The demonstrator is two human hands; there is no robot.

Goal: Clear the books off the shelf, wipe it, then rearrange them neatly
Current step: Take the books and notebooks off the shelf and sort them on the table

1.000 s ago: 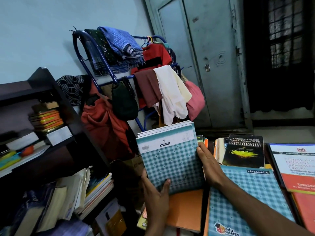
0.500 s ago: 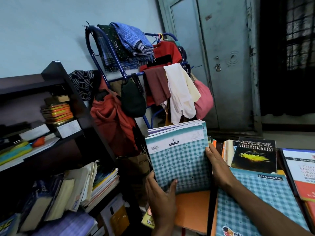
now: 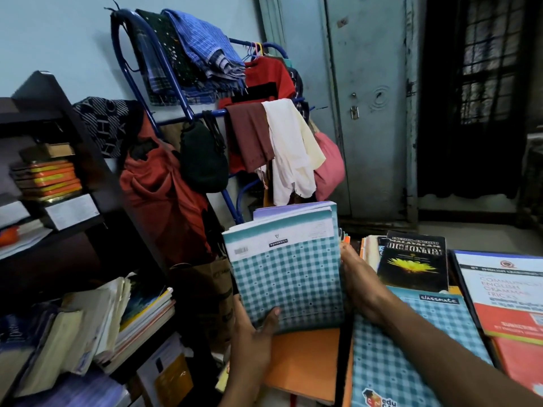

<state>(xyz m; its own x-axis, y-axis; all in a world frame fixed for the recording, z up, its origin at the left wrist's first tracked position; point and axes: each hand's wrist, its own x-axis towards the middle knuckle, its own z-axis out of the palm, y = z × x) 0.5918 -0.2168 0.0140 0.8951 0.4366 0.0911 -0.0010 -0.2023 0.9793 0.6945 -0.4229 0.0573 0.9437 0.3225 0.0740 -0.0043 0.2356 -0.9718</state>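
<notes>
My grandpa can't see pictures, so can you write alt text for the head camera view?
Two hands, the left hand and the right hand, hold a stack of teal checked notebooks upright over an orange book. To the right lies a black dictionary; to the left a dark wooden bookshelf holds books, and clothes hang on a blue metal rack behind.
</notes>
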